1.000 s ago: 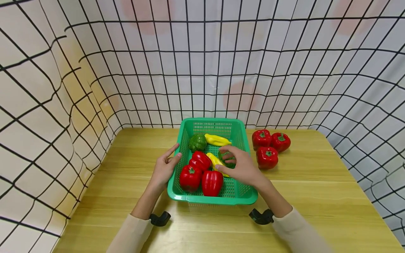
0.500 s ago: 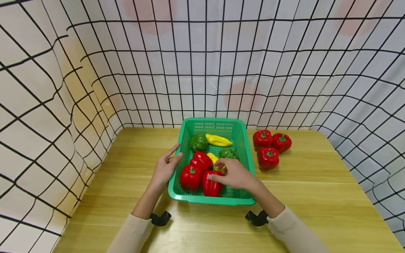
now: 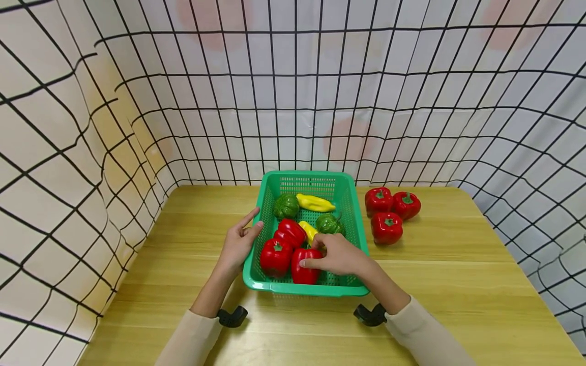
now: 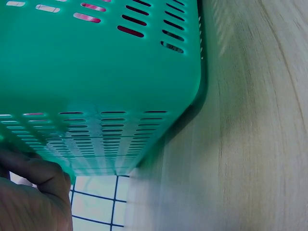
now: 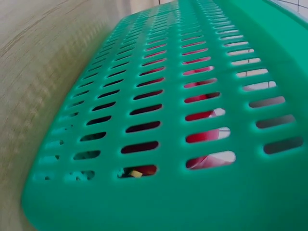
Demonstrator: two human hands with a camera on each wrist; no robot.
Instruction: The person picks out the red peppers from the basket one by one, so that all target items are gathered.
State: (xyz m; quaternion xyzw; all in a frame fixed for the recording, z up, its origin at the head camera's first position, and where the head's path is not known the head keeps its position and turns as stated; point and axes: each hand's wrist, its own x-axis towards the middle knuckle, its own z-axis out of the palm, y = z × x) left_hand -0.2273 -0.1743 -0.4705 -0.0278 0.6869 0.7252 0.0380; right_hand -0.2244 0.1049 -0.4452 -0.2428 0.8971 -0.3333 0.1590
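Three glossy red peppers lie in the green basket (image 3: 354, 203); right hand (image 3: 341, 255) pinches the nearest red pepper (image 3: 303, 267).

Peppers (image 3: 289, 233) in basket (image 3: 311, 291) on table (image 3: 458, 284)

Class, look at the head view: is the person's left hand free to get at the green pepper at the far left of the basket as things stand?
Probably yes. The left hand rests on the basket at its left rim and holds no pepper, and the green pepper lies uncovered just beyond it, with nothing stacked on top.
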